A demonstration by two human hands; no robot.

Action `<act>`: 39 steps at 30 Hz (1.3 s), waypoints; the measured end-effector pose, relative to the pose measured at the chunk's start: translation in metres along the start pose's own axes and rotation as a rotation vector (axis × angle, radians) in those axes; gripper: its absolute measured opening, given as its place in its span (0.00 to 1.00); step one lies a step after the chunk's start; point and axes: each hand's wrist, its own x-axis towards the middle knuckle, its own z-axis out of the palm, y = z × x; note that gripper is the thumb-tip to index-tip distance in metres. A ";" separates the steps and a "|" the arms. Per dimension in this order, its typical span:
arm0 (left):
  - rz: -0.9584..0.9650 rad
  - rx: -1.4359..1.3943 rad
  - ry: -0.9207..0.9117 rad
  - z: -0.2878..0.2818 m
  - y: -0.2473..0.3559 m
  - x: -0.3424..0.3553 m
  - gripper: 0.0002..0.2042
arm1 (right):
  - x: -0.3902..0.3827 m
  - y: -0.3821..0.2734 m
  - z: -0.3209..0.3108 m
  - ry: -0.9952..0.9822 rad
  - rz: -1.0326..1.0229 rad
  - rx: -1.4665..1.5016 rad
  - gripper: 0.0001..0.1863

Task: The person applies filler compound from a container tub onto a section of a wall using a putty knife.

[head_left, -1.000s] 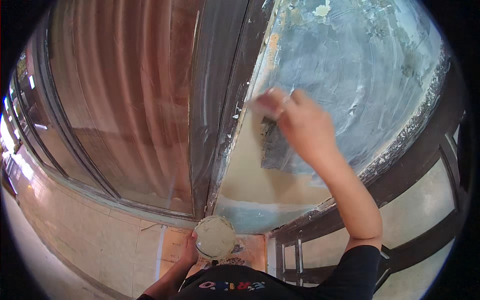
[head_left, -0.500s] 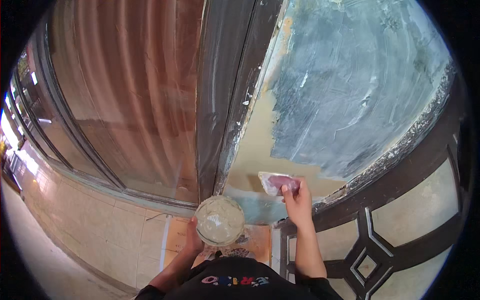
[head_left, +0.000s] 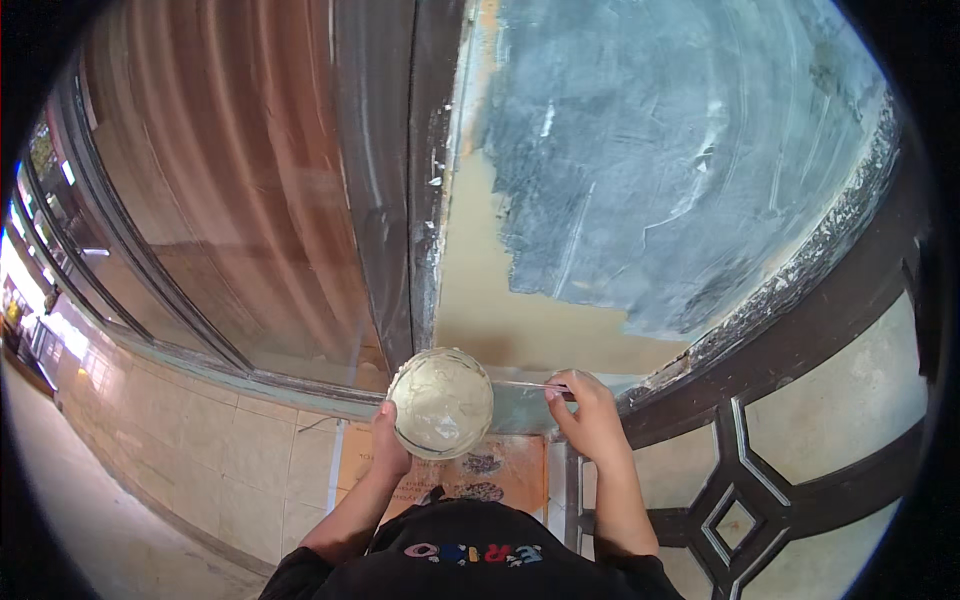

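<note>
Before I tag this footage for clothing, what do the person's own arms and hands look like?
The left hand and right hand are ungloved. Short black sleeves leave the forearms bare; the black shirt has multicoloured lettering across it.

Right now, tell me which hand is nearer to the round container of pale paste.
Left. The left hand holds the round container at its left side; the right hand is off to its right, apart from it, holding a thin flat tool.
</note>
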 end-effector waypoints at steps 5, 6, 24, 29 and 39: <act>0.129 0.233 -0.113 -0.007 -0.018 0.007 0.30 | 0.000 -0.002 -0.024 -0.125 0.136 0.153 0.09; 0.170 0.310 -0.114 0.000 -0.018 0.005 0.31 | 0.001 -0.001 -0.027 -0.166 0.150 0.220 0.10; -0.009 0.149 -0.132 0.065 -0.083 -0.060 0.32 | -0.001 0.039 -0.069 -0.379 0.042 0.198 0.16; -0.051 0.131 -0.051 0.066 -0.094 -0.071 0.32 | -0.008 0.041 -0.086 -0.278 0.002 0.332 0.13; 0.015 -0.085 0.015 0.084 -0.083 -0.086 0.29 | -0.069 0.095 -0.057 -0.140 -0.075 0.069 0.07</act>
